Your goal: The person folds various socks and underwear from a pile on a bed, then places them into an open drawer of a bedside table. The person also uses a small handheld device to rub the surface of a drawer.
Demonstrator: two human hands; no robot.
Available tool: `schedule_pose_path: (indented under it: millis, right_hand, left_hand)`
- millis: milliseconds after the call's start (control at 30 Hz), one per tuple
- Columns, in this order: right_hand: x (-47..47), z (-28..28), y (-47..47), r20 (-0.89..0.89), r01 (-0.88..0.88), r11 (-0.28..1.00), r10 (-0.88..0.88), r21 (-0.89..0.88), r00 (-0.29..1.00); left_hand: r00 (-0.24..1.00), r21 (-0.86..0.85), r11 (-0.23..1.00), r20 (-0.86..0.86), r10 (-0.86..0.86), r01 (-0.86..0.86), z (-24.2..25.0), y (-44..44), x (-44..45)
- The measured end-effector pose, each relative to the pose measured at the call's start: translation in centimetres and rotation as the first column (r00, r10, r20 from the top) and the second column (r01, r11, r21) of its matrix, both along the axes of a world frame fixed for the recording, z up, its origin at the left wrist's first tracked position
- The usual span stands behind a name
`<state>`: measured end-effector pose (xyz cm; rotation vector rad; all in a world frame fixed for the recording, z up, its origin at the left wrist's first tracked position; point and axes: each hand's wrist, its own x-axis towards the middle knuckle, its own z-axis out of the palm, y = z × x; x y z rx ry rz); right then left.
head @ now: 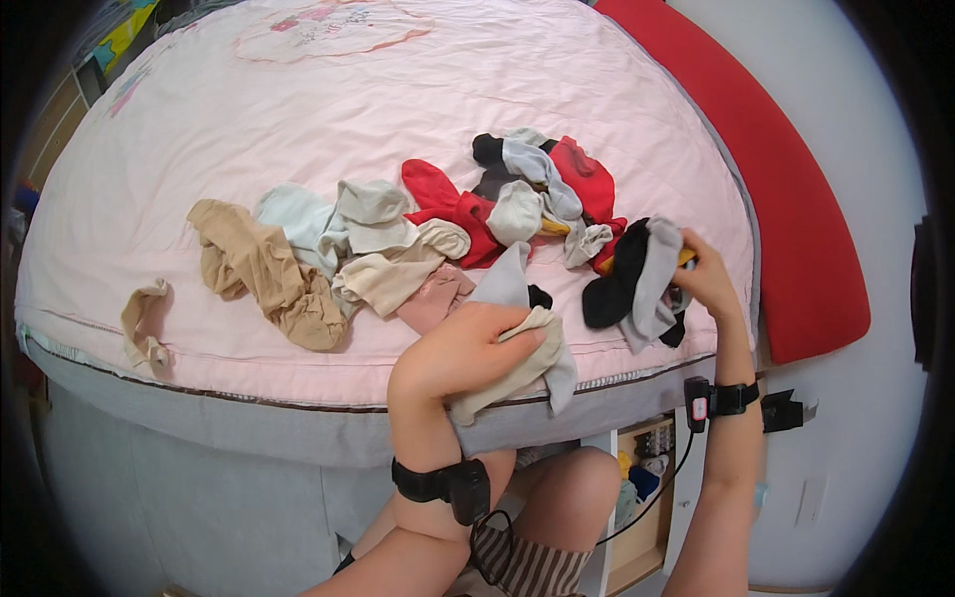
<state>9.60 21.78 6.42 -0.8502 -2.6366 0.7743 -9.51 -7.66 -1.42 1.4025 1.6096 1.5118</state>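
My left hand (pixel 462 351) is closed around a cream sock (pixel 515 362) at the bed's near edge, with pale grey cloth showing behind and beside it. To the right, my right hand (pixel 701 276) grips a bundle of socks, a light grey sock (pixel 658 276) and a black sock (pixel 615 287) among them. Between and beyond the hands lie a red sock (pixel 589 175), a white sock (pixel 515 212) and others in a heap. Left of these are a cream sock (pixel 388 280), pink cloth (pixel 433 298), whitish socks (pixel 373 213) and tan hosiery (pixel 257 257).
Pink bedding (pixel 336 127) covers the bed. A tan sock-like piece (pixel 138 321) lies alone at the left. A red padded headboard (pixel 806 209) stands along the right side. Below the bed's edge, an open drawer (pixel 642 560) holds rolled clothing; a black cable hangs near it.
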Motion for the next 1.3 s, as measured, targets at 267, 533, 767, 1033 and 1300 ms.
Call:
schedule_pose_path:
  millis: [267,533,767,1033,1300]
  right_hand:
    - [-6.4,3.6,-7.7,-0.047,-0.098,0.602,0.221,0.792,0.974]
    - [-17.6,-3.9,-21.7,-0.227,-0.651,0.708,0.706,0.274,0.671]
    - [-17.8,-5.6,-20.6,-0.122,-0.484,0.874,0.486,0.047,0.865]
    - [-14.7,-3.4,-15.1,-0.388,-0.297,0.533,-0.065,-0.793,0.919]
    - [-13.6,-2.5,-13.3,-0.500,-0.416,0.450,-0.079,-0.790,0.863]
  left_hand:
    - [0.862,0.338,0.930,0.504,-0.052,-0.142,3.5,-4.0,-0.2]
    - [0.278,0.117,0.492,0.923,0.267,-0.862,4.6,-7.7,-2.5]
    - [0.332,0.404,0.602,0.914,-0.234,-0.688,4.0,-7.7,-3.2]
    - [0.260,0.457,0.548,0.879,-0.401,-0.700,3.2,-7.9,-3.8]
    - [0.252,0.276,0.204,0.958,-0.135,-0.939,4.1,-10.0,-3.5]
